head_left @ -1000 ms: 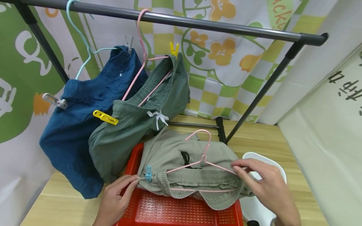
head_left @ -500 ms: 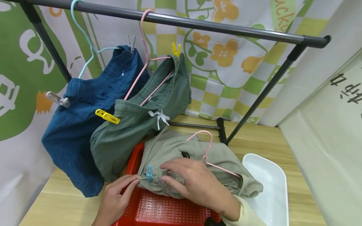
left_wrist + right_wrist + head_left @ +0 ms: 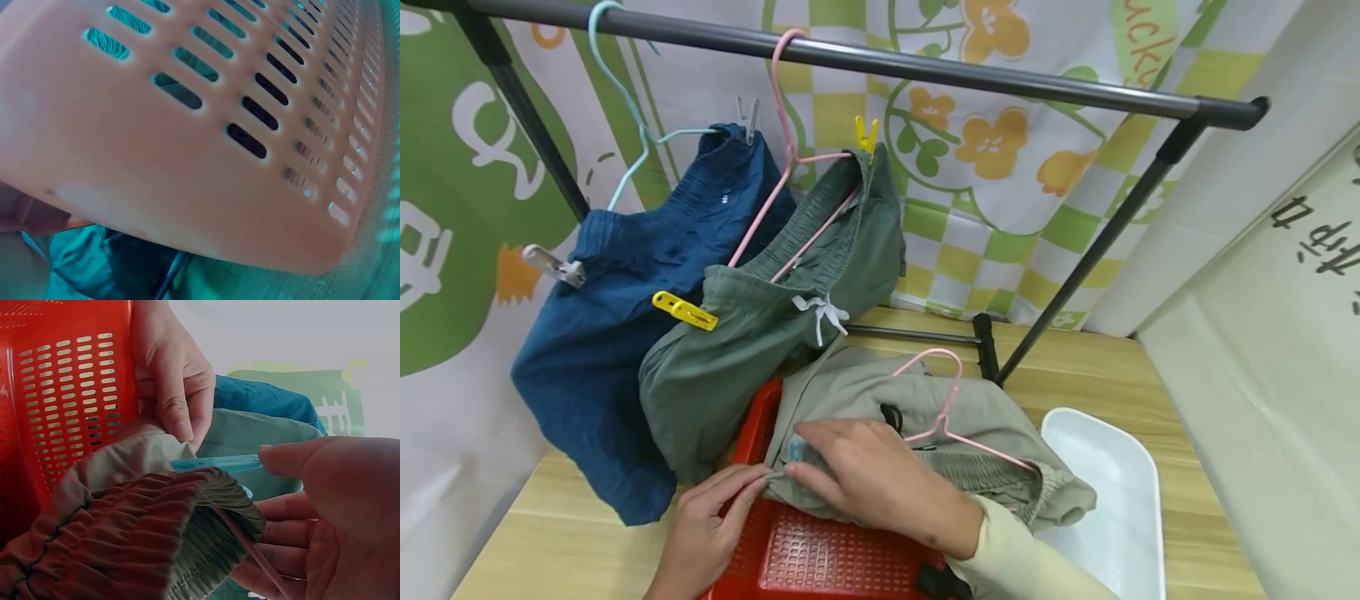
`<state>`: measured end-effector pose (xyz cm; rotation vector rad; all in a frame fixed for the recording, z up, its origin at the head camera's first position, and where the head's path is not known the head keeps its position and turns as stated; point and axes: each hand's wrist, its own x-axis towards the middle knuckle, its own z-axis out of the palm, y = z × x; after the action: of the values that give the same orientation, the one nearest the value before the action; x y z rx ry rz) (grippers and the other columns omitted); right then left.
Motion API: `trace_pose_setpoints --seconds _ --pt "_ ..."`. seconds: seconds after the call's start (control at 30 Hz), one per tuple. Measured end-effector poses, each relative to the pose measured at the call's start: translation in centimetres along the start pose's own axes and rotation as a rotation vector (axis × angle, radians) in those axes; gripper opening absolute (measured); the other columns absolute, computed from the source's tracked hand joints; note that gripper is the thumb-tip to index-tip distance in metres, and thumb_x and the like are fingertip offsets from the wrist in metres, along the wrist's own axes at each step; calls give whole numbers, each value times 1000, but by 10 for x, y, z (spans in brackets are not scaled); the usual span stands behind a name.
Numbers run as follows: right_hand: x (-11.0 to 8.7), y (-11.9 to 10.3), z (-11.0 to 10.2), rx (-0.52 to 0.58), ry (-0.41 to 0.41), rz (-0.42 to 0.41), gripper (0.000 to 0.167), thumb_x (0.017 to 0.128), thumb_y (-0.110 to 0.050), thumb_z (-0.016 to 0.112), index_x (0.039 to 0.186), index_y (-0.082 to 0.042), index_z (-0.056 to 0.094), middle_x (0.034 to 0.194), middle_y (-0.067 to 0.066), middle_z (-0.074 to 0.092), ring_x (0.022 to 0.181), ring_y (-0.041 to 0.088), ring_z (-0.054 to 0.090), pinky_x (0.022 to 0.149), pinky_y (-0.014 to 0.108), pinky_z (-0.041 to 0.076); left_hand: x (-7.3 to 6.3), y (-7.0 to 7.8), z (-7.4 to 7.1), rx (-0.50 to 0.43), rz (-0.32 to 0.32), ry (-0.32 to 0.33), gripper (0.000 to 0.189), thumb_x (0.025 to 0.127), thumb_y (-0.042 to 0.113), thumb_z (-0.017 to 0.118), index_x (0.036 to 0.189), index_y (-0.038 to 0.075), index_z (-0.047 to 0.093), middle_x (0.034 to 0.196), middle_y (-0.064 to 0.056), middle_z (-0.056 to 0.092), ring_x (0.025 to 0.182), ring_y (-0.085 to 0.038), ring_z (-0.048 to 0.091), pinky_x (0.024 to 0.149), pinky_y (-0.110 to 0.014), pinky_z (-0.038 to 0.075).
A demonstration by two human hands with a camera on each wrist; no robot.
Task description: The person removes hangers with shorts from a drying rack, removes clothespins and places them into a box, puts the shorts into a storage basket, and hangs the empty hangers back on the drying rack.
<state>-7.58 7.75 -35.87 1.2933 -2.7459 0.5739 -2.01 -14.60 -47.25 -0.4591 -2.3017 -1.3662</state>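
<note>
My left hand (image 3: 715, 521) pinches an edge of light grey-green shorts (image 3: 985, 400) at the left end of the waistband. A blue clothespin (image 3: 215, 464) sits on the gathered elastic waistband (image 3: 125, 519) beside that pinch. Over it hovers my right hand (image 3: 880, 479); the right wrist view shows its thumb tip meeting the peg's outer end, other fingers loosely extended behind the waistband. A pink hanger (image 3: 951, 408) runs inside the shorts, hook upward. The shorts lie across a red basket (image 3: 842, 562). In the left wrist view only the basket's slotted wall (image 3: 156, 156) fills the picture, without my hand.
Blue shorts (image 3: 647, 275) and dark green shorts (image 3: 775, 350) hang from a black rail (image 3: 985, 82), clipped with grey and yellow pegs. At the right stands a white tray (image 3: 1120, 467). A patterned curtain (image 3: 940, 217) closes off the back.
My right hand has left the shorts' right end and crossed leftward over the waistband to the blue clothespin. The left hand keeps its pinch in place.
</note>
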Motion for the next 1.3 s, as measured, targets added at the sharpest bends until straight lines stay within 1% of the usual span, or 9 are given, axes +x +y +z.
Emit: trace_pose_setpoints --seconds 0.23,0.33,0.5,0.6,0.73,0.83,1.03,1.13,1.3 --pt "2 2 4 11 -7 -38 43 108 -43 54 129 -10 72 114 -4 74 95 7 70 79 27 59 0 2 0 -3 -10 -17 37 84 -16 75 112 7 78 107 3 73 91 -15 71 86 -13 52" --pt "2 2 5 16 15 -51 40 108 -41 56 128 -11 73 112 -4 75 89 7 71 74 28 59 0 0 -1 -4 -5 -29 35 85 -14 75 112 8 77 108 3 73 91 -15 71 86 -13 52" --pt "2 2 8 59 70 -89 28 105 -34 63 118 -13 77 99 -7 76 74 1 67 61 24 56 0 -3 -1 -21 1 -50 31 88 -11 74 113 8 77 108 2 73 92 -16 70 86 -15 53" --pt "2 3 10 69 112 -120 25 103 -32 66 114 -13 79 98 -7 77 75 1 69 62 24 56 0 -4 0 -24 2 -50 30 89 -11 74 112 8 76 108 2 73 92 -17 71 86 -15 53" --pt "2 3 12 61 168 -139 24 103 -31 66 115 -15 80 106 -8 77 88 2 71 70 26 59 -1 -5 -1 -21 -6 -54 27 91 -8 73 112 9 76 109 3 73 93 -18 71 86 -16 54" --pt "1 4 12 78 211 -148 22 103 -29 66 115 -17 81 108 -9 76 92 1 71 74 26 59 -1 -5 -2 -21 -13 -57 27 91 -8 73 112 8 76 109 2 73 93 -18 71 86 -16 54" --pt "-1 3 4 115 302 -151 21 102 -27 68 113 -16 81 103 -7 77 89 1 71 72 25 59 0 -4 -2 -1 -5 -44 33 87 -13 74 111 9 77 108 4 72 92 -13 70 84 -15 54" --pt "-6 4 -2 136 327 -149 26 103 -28 66 118 -11 78 103 -3 77 88 5 73 72 25 59 0 -4 -2 6 1 -37 33 86 -13 75 111 8 77 107 4 72 91 -13 70 84 -14 54" --pt "-24 9 -19 161 348 -114 38 108 -33 57 130 -5 71 109 0 76 83 6 72 69 22 58 1 -1 -1 13 -39 -29 31 86 -13 76 110 7 78 106 6 72 89 -11 70 84 -14 53"
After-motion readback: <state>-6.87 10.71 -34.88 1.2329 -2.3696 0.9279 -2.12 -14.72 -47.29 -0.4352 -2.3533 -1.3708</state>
